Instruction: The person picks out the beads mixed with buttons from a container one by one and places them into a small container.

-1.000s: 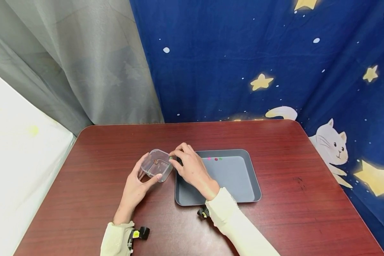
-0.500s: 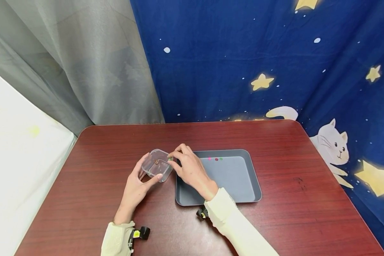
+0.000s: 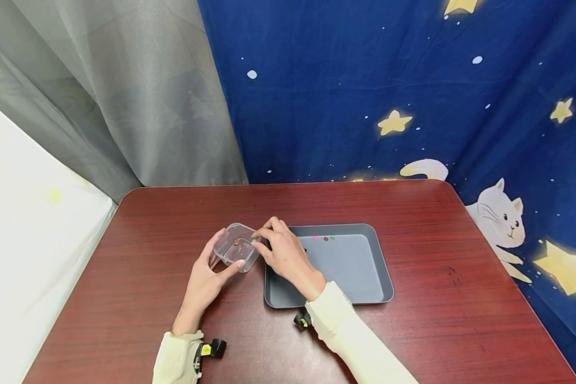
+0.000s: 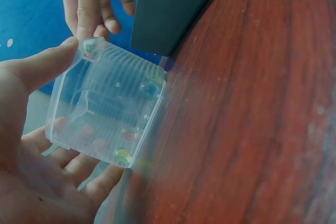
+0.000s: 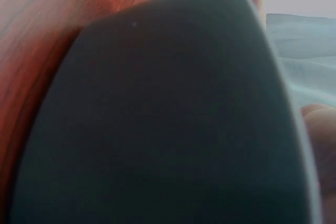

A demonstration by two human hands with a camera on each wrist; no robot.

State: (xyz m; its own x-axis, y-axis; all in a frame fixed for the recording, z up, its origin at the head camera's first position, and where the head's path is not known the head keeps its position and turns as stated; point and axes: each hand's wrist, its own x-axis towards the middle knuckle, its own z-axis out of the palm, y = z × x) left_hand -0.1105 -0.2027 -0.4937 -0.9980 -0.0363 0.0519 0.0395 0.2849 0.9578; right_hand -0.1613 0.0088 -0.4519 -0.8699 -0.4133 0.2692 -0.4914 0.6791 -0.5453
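My left hand (image 3: 206, 277) holds a clear plastic box (image 4: 105, 108), thumb on one side and fingers round the other. Inside the box are small glassy marbles: a blue one (image 4: 149, 88), a reddish one (image 4: 128, 134) and a yellow one (image 4: 122, 156). At the box's right rim my right hand (image 3: 288, 256) pinches a small green marble (image 3: 255, 239) between thumb and index finger. That hand reaches over the left side of a grey tray (image 3: 350, 272). In the right wrist view the tray's dark outer wall (image 5: 168, 114) hides most of the hand.
Pink (image 3: 315, 238), dark red (image 3: 326, 239) and green (image 3: 333, 238) small round pieces lie in a row near the tray's far wall. Box and tray stand side by side on a reddish-brown table (image 3: 441, 256). Curtains (image 3: 317, 96) hang behind the far edge.
My right fingertips have dipped slightly at the box's rim, with the green marble still pinched. The left hand and box stay in place; the head view shifts slightly.
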